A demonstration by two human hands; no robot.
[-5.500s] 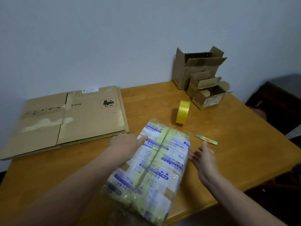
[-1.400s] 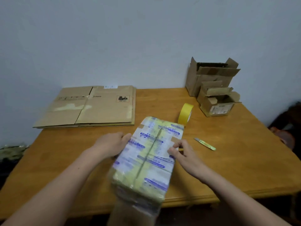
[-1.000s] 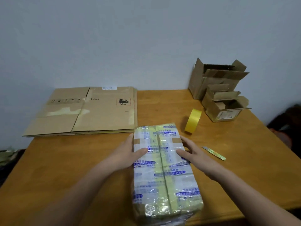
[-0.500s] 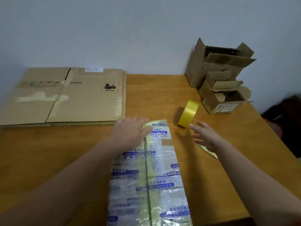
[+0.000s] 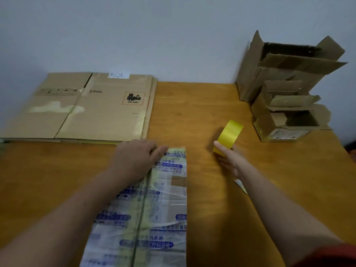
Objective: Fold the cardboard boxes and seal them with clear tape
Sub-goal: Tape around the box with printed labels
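The cardboard box [image 5: 163, 199] lies on the table [image 5: 192, 105] under our pressing left hand [image 5: 134, 160], and the tape roll [image 5: 231, 132] may slip and roll away, as our right hand [image 5: 231, 164] pinches only its edge.

On the desk [image 5: 192, 105], flat cardboard [image 5: 86, 108] lies upper left, open boxes [image 5: 285, 97] upper right, the tape roll [image 5: 229, 135] right of centre, and the taped box [image 5: 154, 218] at lower centre.

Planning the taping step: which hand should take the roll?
Right. The right hand has its thumb and fingers on the roll. The left hand rests on the taped box, farther from the roll, and probably steadies it.
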